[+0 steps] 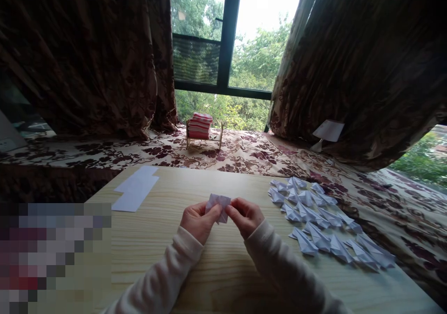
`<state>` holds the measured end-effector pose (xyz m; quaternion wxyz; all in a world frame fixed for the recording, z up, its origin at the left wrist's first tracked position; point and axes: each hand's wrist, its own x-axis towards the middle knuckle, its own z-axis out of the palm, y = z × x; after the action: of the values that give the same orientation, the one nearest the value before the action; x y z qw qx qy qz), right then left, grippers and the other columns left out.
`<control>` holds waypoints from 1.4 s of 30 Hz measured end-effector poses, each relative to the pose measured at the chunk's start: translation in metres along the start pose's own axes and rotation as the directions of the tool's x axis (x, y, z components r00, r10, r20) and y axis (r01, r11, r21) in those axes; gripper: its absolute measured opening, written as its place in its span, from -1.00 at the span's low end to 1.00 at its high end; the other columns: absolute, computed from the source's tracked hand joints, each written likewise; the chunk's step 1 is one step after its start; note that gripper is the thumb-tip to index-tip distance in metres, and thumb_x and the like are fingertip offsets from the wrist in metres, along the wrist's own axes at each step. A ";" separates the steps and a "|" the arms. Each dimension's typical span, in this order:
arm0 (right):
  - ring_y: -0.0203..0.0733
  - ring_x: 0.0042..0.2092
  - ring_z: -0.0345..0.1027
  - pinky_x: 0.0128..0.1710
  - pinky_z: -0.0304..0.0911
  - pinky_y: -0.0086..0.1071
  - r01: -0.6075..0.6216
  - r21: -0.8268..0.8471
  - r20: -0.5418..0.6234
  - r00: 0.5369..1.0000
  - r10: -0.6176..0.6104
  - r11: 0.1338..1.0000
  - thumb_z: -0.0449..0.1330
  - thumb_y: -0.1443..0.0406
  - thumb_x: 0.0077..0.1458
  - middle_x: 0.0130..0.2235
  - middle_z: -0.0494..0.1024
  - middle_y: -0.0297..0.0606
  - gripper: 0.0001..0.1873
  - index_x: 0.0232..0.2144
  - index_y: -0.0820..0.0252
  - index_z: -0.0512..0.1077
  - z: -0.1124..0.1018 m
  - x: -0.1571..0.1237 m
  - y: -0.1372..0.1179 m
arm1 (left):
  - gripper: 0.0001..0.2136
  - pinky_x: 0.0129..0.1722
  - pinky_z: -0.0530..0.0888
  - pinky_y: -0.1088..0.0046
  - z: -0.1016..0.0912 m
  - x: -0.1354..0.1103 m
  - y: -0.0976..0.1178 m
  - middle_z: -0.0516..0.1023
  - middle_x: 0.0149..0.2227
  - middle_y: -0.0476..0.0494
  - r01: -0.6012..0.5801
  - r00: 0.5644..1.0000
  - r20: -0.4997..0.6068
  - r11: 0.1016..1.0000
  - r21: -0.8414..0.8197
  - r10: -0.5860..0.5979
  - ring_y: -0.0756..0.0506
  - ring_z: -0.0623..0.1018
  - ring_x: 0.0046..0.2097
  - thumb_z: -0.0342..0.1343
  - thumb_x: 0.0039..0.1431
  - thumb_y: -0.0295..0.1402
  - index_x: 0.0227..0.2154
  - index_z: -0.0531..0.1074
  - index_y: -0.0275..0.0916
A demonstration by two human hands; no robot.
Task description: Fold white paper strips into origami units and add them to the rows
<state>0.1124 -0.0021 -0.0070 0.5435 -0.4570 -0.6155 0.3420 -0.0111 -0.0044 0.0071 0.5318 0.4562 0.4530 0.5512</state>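
A small folded piece of white paper (220, 203) is held up between my two hands, above the middle of the wooden table. My left hand (198, 221) pinches it from the left, with the thumb laid across its face. My right hand (247, 216) grips its right edge between thumb and fingers. Creases show on the paper, and part of it is hidden behind my fingers. To the right lie several folded white paper pieces (314, 218) with pointed ends, set out in rough rows. Flat white paper sheets (138, 188) overlap at the table's far left.
The pale wooden table (174, 188) borders a ledge covered in floral cloth (244, 153). On the ledge stand a small rack (221, 137) with folded pink-and-white cloths (200, 126) and a lamp (328, 131). Patterned curtains (87, 58) flank the window. The lower left corner is pixelated.
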 end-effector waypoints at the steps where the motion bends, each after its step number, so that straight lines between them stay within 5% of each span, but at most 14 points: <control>1: -0.44 -0.64 -0.06 -0.68 -0.13 -0.50 -0.019 0.019 -0.002 1.000 0.019 1.000 0.10 0.19 -0.10 -0.72 0.12 -0.49 -0.75 -0.66 0.23 0.25 0.001 0.000 0.000 | -0.79 -0.45 0.36 0.47 -0.001 0.002 -0.001 0.53 -0.59 -0.10 0.013 1.000 -0.002 1.000 -0.022 -0.013 -0.05 0.44 -0.50 0.22 -0.28 -0.27 -0.58 0.54 -0.34; 5: -0.45 -0.68 -0.02 -0.72 -0.10 -0.51 -0.076 0.097 -0.016 0.997 0.078 0.992 0.11 0.13 -0.09 -0.74 0.18 -0.47 -0.71 -0.63 0.24 0.28 0.006 -0.001 0.000 | -0.67 -0.42 0.36 0.45 -0.003 0.008 -0.008 0.53 -0.57 -0.11 0.096 0.994 -0.032 0.989 -0.115 -0.100 -0.06 0.46 -0.46 0.23 -0.30 -0.14 -0.51 0.54 -0.33; 9: -0.43 -0.68 0.04 -0.73 -0.01 -0.52 -0.103 0.067 -0.002 0.995 0.103 0.992 0.10 0.13 -0.07 -0.72 0.24 -0.43 -0.69 -0.63 0.26 0.32 0.005 -0.003 -0.002 | -0.72 -0.46 0.34 0.49 -0.004 0.008 -0.007 0.53 -0.59 -0.08 0.080 0.994 -0.068 0.989 -0.123 -0.089 -0.02 0.44 -0.50 0.28 -0.34 -0.21 -0.53 0.54 -0.32; 13: -0.33 -0.54 0.25 -0.64 0.14 -0.50 0.145 -0.281 -0.063 0.984 -0.169 0.949 0.11 0.28 -0.08 -0.54 0.41 -0.29 -0.84 -0.43 0.26 0.42 -0.009 -0.001 -0.010 | -0.76 -0.48 0.35 0.49 -0.004 0.005 -0.002 0.53 -0.59 -0.09 0.024 0.998 -0.059 0.999 -0.047 -0.027 -0.03 0.43 -0.52 0.26 -0.32 -0.25 -0.58 0.54 -0.35; 17: -0.27 -0.36 0.33 -0.53 0.27 -0.47 0.418 -0.320 0.114 0.908 -0.403 0.850 0.08 0.43 -0.11 -0.29 0.43 -0.21 -0.65 -0.19 0.17 0.35 -0.020 0.001 -0.016 | -0.73 -0.52 0.35 0.49 -0.004 0.004 -0.003 0.53 -0.61 -0.11 0.045 0.999 0.010 0.999 -0.013 -0.045 -0.04 0.44 -0.54 0.26 -0.31 -0.22 -0.56 0.55 -0.36; 20: -0.29 -0.37 0.31 -0.53 0.29 -0.48 0.480 -0.307 0.217 0.876 -0.431 0.822 0.06 0.47 -0.11 -0.30 0.43 -0.23 -0.66 -0.21 0.16 0.37 -0.021 0.001 -0.014 | -0.72 -0.50 0.37 0.49 -0.003 0.005 -0.006 0.55 -0.58 -0.12 0.064 0.997 0.051 0.997 -0.034 -0.062 -0.05 0.46 -0.53 0.26 -0.32 -0.22 -0.55 0.55 -0.35; 28: -0.24 -0.34 0.31 -0.44 0.29 -0.42 0.519 -0.372 0.231 0.854 -0.465 0.769 0.03 0.44 0.00 -0.34 0.46 -0.21 -0.74 -0.23 0.18 0.37 -0.021 0.003 -0.011 | -0.74 -0.47 0.36 0.49 -0.006 0.010 -0.010 0.55 -0.57 -0.12 0.125 0.992 0.032 0.987 -0.098 -0.122 -0.03 0.45 -0.52 0.27 -0.35 -0.28 -0.54 0.54 -0.36; 36: -0.24 -0.33 0.29 -0.36 0.23 -0.40 0.621 -0.518 0.330 0.779 -0.533 0.588 0.04 0.39 0.07 -0.36 0.47 -0.23 -0.82 -0.30 0.14 0.41 -0.026 0.004 -0.017 | -0.77 -0.52 0.30 0.52 -0.004 0.006 -0.005 0.49 -0.64 -0.08 0.109 0.994 0.019 0.993 -0.045 -0.109 0.02 0.38 -0.56 0.25 -0.33 -0.30 -0.59 0.52 -0.39; 42: -0.23 -0.32 0.26 -0.34 0.22 -0.41 0.615 -0.541 0.328 0.783 -0.529 0.573 0.02 0.37 0.09 -0.36 0.44 -0.21 -0.86 -0.37 0.20 0.39 -0.025 0.002 -0.017 | -0.84 -0.59 0.25 0.53 -0.002 0.003 -0.002 0.41 -0.71 -0.03 0.060 0.998 0.023 0.997 0.041 -0.061 0.04 0.32 -0.60 0.19 -0.28 -0.33 -0.65 0.50 -0.38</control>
<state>0.1335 -0.0081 0.0138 0.4008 -0.3623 -0.8402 -0.0465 -0.0131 -0.0018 0.0051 0.5445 0.4595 0.4710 0.5202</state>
